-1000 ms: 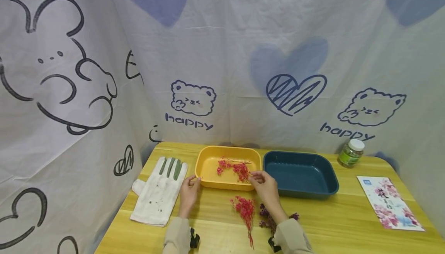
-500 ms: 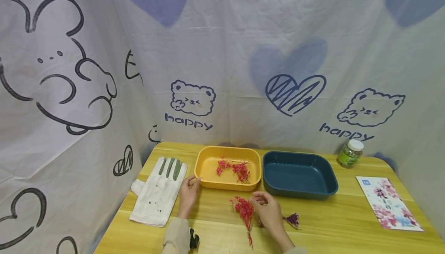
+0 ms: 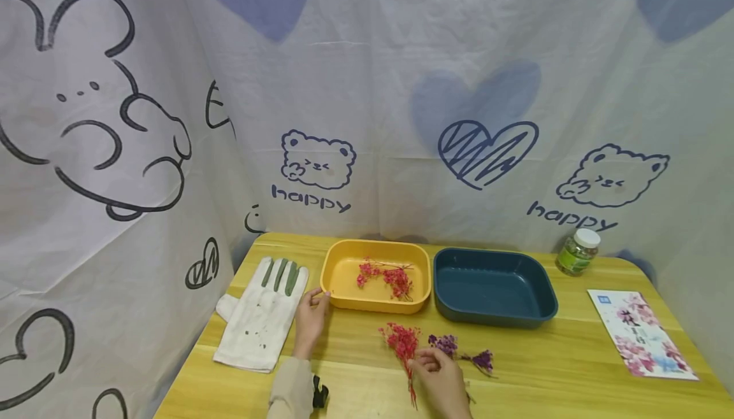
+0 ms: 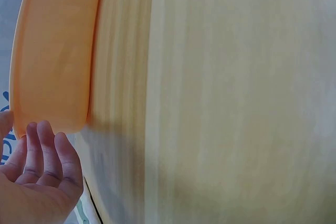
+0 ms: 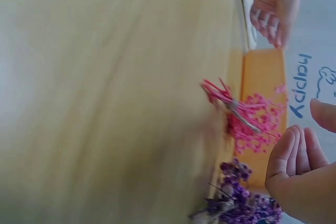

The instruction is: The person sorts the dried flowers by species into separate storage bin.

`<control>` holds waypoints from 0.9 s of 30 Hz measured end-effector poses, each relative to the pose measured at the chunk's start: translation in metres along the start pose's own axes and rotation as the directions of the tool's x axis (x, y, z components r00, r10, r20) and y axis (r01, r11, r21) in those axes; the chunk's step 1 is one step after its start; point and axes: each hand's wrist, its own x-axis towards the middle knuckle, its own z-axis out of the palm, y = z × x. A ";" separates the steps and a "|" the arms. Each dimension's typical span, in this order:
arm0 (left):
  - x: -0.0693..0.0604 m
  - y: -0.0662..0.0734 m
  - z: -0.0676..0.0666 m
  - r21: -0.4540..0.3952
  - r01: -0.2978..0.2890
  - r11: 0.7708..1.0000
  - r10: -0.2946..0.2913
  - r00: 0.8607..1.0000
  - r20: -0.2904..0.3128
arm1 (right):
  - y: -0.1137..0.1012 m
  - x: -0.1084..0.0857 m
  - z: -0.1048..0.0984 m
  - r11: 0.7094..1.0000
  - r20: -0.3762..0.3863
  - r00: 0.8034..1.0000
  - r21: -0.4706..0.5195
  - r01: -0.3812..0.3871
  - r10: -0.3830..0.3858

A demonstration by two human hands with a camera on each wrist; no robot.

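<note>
In the head view a yellow tray (image 3: 375,305) holds pink dried flowers (image 3: 397,282). My left hand (image 3: 311,320) touches the tray's front left corner, thumb at the rim; the left wrist view shows its fingers (image 4: 51,156) against the orange-looking tray (image 4: 58,51). A pink bunch (image 3: 403,341) with red stems lies on the table before the tray. Beside those stems is my right hand (image 3: 440,377), fingers bent, thumb apart from them in the right wrist view, nothing seen held. Purple flowers (image 3: 483,360) lie just beyond it.
A dark blue tray (image 3: 496,314) stands right of the yellow one. White gloves (image 3: 258,330) with green finger stripes lie at the left. A lidded jar (image 3: 578,253) stands at the back right, near a floral-printed packet (image 3: 642,336). A printed cloth (image 3: 401,88) hangs behind the table.
My right hand has moved from the yellow tray's front rim back toward the pink bunch's stems, uncovering more of the purple flowers. My left hand has stayed at the tray's corner.
</note>
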 end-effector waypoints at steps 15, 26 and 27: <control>0.002 -0.002 0.001 -0.008 0.003 1.000 -0.003 1.000 -0.008 | 0.026 -0.001 0.012 0.992 0.066 0.996 -0.118 -0.046 0.054; 0.002 -0.002 0.001 0.005 0.006 1.000 -0.005 1.000 -0.012 | 0.028 -0.001 0.013 0.968 0.074 0.994 -0.232 0.093 -0.078; 0.002 -0.002 0.001 0.006 0.006 1.000 -0.006 1.000 -0.011 | 0.028 -0.001 0.014 0.962 0.068 0.994 -0.253 0.103 -0.088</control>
